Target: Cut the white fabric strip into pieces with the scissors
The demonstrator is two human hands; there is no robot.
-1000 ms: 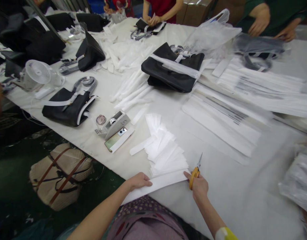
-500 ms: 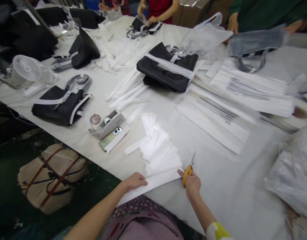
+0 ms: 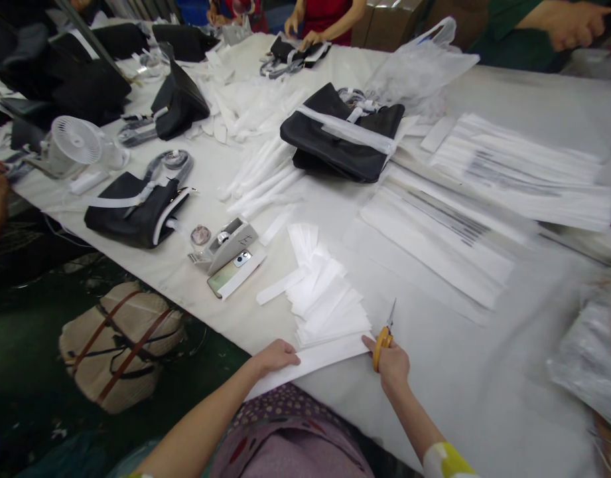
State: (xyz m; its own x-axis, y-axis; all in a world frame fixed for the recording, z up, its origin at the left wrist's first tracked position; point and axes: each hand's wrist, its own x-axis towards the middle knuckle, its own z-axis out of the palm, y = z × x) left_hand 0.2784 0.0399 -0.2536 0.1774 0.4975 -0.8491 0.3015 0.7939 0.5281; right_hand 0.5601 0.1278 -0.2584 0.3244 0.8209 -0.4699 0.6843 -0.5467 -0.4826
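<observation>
Because it lies at the table's near edge, the long white paper strip is pinned flat by the left hand, fingers spread on its end. It runs left to right. The right hand touches its other end, gripping orange-handled scissors, blades pointing away. Behind sits a fanned pile of cut white strips.

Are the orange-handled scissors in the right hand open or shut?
Shut, as far as shows: the scissors in the right hand show one narrow point, with no gap between blades.
</observation>
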